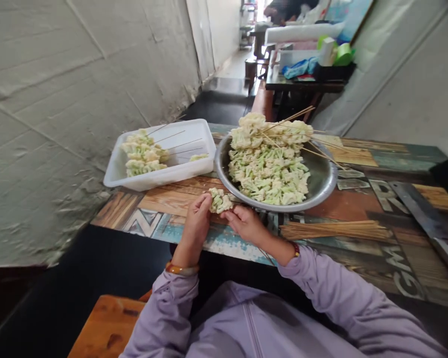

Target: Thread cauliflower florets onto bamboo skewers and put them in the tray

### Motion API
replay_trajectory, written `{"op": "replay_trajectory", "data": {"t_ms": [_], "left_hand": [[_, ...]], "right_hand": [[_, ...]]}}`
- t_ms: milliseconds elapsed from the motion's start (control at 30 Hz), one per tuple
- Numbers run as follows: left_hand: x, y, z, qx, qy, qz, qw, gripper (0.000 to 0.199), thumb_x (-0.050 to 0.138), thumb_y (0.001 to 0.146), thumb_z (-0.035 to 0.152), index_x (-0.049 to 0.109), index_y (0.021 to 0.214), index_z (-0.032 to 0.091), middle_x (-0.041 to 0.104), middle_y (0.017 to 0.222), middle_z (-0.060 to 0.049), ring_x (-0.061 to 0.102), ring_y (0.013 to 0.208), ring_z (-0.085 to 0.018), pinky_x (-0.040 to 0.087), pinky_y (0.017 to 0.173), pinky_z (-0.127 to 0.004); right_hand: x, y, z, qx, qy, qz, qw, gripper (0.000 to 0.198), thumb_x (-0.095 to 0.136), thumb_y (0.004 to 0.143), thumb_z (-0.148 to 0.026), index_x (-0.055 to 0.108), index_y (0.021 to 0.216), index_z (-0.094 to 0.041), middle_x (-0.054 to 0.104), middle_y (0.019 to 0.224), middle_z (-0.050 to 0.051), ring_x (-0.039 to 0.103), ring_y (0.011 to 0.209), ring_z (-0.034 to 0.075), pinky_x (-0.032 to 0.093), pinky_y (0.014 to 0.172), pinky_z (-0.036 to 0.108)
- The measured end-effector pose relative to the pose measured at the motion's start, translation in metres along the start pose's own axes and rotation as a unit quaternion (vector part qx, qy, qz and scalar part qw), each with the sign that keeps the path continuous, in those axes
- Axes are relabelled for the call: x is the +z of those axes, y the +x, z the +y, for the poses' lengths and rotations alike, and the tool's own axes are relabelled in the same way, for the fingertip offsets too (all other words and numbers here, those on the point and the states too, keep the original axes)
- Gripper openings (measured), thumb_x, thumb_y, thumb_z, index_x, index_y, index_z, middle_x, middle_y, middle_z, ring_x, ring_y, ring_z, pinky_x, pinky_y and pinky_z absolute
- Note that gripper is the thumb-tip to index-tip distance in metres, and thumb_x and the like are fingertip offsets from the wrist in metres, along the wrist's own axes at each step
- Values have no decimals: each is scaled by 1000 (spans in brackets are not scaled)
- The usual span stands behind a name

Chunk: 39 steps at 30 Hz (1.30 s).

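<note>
Hands: left hand (197, 216) and right hand (245, 224) pinched closed on pale-green cauliflower piece (220, 201)
White rectangular plastic tray (186, 172): skewered florets (144, 153), seemingly done
Round silver metal bowl (323, 178): many loose florets (271, 174) left

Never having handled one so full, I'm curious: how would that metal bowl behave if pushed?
The metal bowl would probably feel heavy, since cauliflower pieces fill much of it. Its smooth-looking metal suggests it might slide if pushed firmly. The skewered cauliflower heaped at its far side, with sticks jutting past the rim, could topple if jolted.
</note>
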State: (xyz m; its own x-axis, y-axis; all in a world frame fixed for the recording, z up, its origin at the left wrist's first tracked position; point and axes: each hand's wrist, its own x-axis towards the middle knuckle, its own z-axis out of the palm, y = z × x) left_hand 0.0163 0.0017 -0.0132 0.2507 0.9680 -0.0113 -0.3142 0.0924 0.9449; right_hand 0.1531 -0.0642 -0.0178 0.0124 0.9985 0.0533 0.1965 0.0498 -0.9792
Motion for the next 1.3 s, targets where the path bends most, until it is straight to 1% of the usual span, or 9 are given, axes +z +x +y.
{"op": "replay_trajectory", "data": {"t_ms": [200,267,367,533,767,933,1067,1200,1300], "left_hand": [[1,2,11,18,12,33,999,30,65,82,45,68,93,17,66,86,-3,59,72,-12,48,71,-25],[2,4,24,76,78,84,990,34,60,85,47,67,99,17,66,86,-4,58,71,-11,47,70,-25],[15,9,48,207,248,130,938,28,59,88,40,67,101,17,65,84,-3,57,73,-11,46,71,-24],[61,28,72,338,490,-41,802,16,60,86,27,68,96,18,65,89,-5,59,81,-16,48,76,-31],[98,58,69,306,644,-258,652,20,63,75,16,73,93,18,65,94,-8,58,90,-24,44,89,-44],[102,75,66,248,645,-309,654,19,69,61,12,75,76,21,64,87,-8,55,86,-24,41,87,-40],[101,78,65,238,618,-325,675,12,63,64,10,70,64,20,64,80,-7,55,81,-22,39,88,-39],[98,76,66,231,590,-306,711,13,62,67,11,71,72,19,65,81,-7,55,80,-22,40,85,-38],[99,79,65,201,598,-317,708,19,69,58,11,73,75,20,64,81,-6,56,81,-23,41,85,-37]], "right_hand": [[0,2,3,-27,42,37,998,29,48,91,-38,66,85,-17,49,55,-4,45,55,12,36,53,23],[0,2,5,-4,70,23,997,30,46,92,-39,66,87,-17,45,51,-5,42,50,11,35,50,23],[-2,2,4,1,51,11,999,24,52,90,-37,65,81,-18,46,51,-5,43,50,12,35,52,24],[-7,1,-4,-30,25,0,999,22,52,89,-29,65,74,-19,51,56,-3,47,58,14,37,59,26],[-8,0,0,-62,25,14,998,23,54,89,-31,63,71,-19,52,61,-2,49,66,16,39,64,26],[-10,-1,-4,-53,27,4,998,27,54,89,-31,59,65,-19,49,59,-2,47,65,15,38,62,26],[-13,-1,-10,-43,28,-4,999,23,53,88,-29,60,68,-20,50,59,-2,45,62,15,36,60,26],[-12,-1,-10,-33,34,-9,999,22,52,88,-28,59,68,-21,47,55,-3,45,60,15,35,58,25],[-11,-1,-6,-49,29,-8,998,24,52,89,-28,59,67,-20,47,55,-3,44,61,15,35,58,25]]}}
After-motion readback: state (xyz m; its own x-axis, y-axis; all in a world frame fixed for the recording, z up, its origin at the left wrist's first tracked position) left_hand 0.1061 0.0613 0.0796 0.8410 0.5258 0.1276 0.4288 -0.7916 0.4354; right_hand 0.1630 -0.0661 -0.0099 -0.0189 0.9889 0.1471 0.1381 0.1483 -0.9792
